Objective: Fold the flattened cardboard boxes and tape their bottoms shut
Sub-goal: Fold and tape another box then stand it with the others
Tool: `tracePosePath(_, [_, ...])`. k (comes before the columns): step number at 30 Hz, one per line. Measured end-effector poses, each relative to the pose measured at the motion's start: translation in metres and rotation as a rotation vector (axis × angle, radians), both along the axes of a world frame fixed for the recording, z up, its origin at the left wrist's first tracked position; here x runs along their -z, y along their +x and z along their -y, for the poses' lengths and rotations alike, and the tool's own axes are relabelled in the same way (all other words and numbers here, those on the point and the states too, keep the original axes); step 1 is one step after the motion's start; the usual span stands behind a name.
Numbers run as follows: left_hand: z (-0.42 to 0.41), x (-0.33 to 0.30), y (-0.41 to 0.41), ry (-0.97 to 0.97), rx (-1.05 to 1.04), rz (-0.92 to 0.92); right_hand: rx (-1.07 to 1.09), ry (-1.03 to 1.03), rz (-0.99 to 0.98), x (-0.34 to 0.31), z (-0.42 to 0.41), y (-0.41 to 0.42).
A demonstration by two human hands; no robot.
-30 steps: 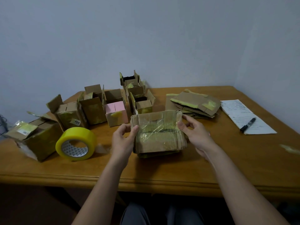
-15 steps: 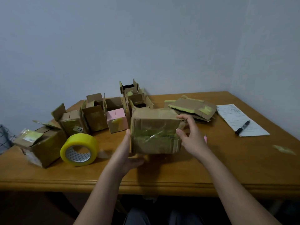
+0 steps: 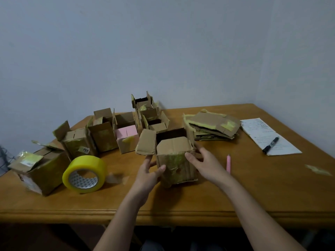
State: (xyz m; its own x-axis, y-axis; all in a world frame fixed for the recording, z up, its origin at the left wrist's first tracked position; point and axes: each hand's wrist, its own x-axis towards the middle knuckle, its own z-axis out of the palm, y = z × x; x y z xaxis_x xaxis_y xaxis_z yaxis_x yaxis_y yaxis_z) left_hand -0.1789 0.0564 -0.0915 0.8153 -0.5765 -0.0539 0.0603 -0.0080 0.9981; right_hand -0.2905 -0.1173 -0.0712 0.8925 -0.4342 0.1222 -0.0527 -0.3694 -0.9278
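Now box point(image 3: 176, 161) stands upright on table point(image 3: 253, 187), top flaps open; left hand point(image 3: 147, 173) and right hand point(image 3: 206, 164) grip its sides, fingers curled; set down square beside finished boxes point(image 3: 125, 134), release gently

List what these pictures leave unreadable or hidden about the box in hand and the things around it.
- Taped bottom of the held box: head view, faces the table.
- Left hand fingers behind the box: the box wall hides them.
- Writing on the paper sheet: too small and blurred.
- Flattened cardboard stack: count unclear, layers overlap.
- Right hand palm contact: its back hides it.
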Motion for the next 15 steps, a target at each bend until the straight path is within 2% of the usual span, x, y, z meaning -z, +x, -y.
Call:
tracePosePath(3, [0.003,-0.003,-0.001,-0.029,0.008,0.049,0.041,-0.045,0.028,-0.003,0.004,0.0])
tracePosePath(8, [0.019,-0.024,0.005,-0.058,0.065,0.243,0.121,-0.125,0.122,-0.026,0.023,0.001])
tracePosePath(10, [0.03,-0.029,0.01,-0.054,0.087,0.242,0.133,-0.142,0.117,-0.03,0.035,0.004])
tracePosePath(15, [0.043,-0.02,0.004,0.03,0.158,0.182,0.102,-0.101,-0.034,-0.008,0.048,0.006])
